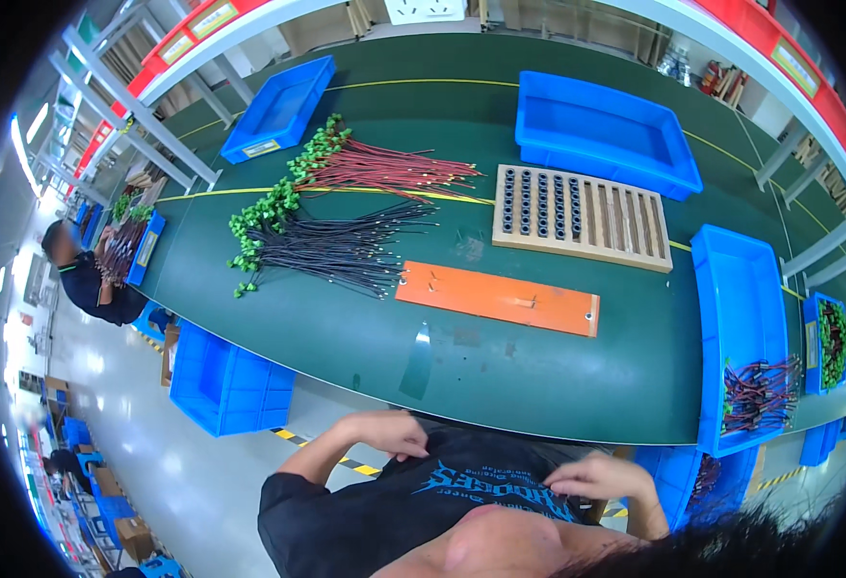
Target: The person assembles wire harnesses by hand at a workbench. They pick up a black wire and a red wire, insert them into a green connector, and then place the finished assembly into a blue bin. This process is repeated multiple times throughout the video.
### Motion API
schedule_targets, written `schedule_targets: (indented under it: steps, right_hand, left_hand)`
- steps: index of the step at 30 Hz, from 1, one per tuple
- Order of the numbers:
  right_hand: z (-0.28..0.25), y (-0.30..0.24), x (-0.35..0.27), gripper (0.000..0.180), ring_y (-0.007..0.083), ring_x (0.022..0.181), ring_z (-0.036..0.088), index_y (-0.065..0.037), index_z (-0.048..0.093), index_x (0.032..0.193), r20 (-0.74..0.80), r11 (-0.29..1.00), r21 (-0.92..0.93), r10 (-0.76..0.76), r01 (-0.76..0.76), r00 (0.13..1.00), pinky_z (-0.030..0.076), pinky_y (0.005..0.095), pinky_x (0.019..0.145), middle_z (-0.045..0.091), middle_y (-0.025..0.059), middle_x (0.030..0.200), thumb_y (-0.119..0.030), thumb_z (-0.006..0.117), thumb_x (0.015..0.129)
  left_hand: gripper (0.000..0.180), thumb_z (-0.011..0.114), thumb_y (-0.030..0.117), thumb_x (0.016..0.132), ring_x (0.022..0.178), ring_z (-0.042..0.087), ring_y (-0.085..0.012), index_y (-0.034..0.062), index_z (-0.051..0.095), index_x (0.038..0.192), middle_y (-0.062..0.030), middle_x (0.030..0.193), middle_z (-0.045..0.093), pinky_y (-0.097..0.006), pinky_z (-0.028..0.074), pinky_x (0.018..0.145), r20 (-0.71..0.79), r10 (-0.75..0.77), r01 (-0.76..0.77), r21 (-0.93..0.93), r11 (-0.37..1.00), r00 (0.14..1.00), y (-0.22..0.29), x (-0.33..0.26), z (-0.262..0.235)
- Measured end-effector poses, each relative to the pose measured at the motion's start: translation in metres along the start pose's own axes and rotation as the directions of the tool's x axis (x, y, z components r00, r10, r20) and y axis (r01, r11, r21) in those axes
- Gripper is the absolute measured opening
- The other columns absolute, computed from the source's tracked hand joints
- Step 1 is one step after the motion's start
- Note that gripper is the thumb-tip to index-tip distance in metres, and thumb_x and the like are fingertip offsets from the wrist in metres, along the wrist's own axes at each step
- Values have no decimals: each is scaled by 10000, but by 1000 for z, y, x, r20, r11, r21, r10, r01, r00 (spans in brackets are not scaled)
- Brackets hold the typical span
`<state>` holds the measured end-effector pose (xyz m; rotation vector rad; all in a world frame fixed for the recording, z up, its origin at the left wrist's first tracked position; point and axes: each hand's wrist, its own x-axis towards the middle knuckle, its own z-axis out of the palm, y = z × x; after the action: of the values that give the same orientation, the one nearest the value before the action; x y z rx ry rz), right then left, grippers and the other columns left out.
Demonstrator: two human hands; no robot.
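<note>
Both my hands are at the front of my black shirt [481, 462] with blue lettering, just short of the table's near edge. My left hand [392, 433] has its fingers curled together in a pinch at the cloth. On the other side, my right hand [598, 478] pinches the shirt with bent fingers. Beyond them on the green table [558, 385] lies an orange board [500, 301] with small upright pins. To its left are a bundle of black wires [336, 246] and a bundle of red wires [384, 169], both with green connectors.
A wooden rack [639, 226] partly filled with black cylinders stands behind the board. Blue bins sit at the back left [280, 108], back right [606, 130] and right edge [741, 318], the last holding wire assemblies [760, 395]. Another person [95, 279] works at far left.
</note>
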<state>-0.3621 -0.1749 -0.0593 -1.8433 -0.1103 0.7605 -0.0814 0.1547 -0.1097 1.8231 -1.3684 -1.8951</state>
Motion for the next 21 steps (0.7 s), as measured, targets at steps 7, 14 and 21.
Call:
schedule_targets:
  steps: [7, 14, 21]
  right_hand:
    - [-120, 3, 89, 169, 144, 656, 672, 19, 727, 1024, -873, 951, -191, -278, 242, 402, 544, 297, 637, 692, 69, 712, -79, 591, 1040]
    - [-132, 59, 131, 128, 82, 546, 579, 22, 729, 1007, -922, 875, -345, -384, 339, 54, 476, 249, 531, 650, 42, 678, -35, 616, 1025]
    - [-137, 47, 125, 99, 96, 553, 600, 11, 740, 995, -938, 923, -282, -322, 262, 126, 473, 261, 530, 666, 53, 688, -8, 643, 993]
  left_hand:
    - [230, 682, 250, 1011, 847, 728, -264, 28, 733, 1038, -99, 937, 755, -364, 561, 744, -82, 518, -491, 225, 842, 851, 75, -51, -103]
    - [148, 645, 63, 868, 924, 689, -367, 46, 742, 979, -158, 948, 711, -469, 554, 795, -764, 560, 368, 645, 669, 321, -8, -44, -264]
    - [362, 662, 129, 886, 1130, 627, -293, 100, 674, 1247, -81, 1209, 654, -426, 539, 926, -767, 565, 579, 619, 530, 303, -68, -9, -379]
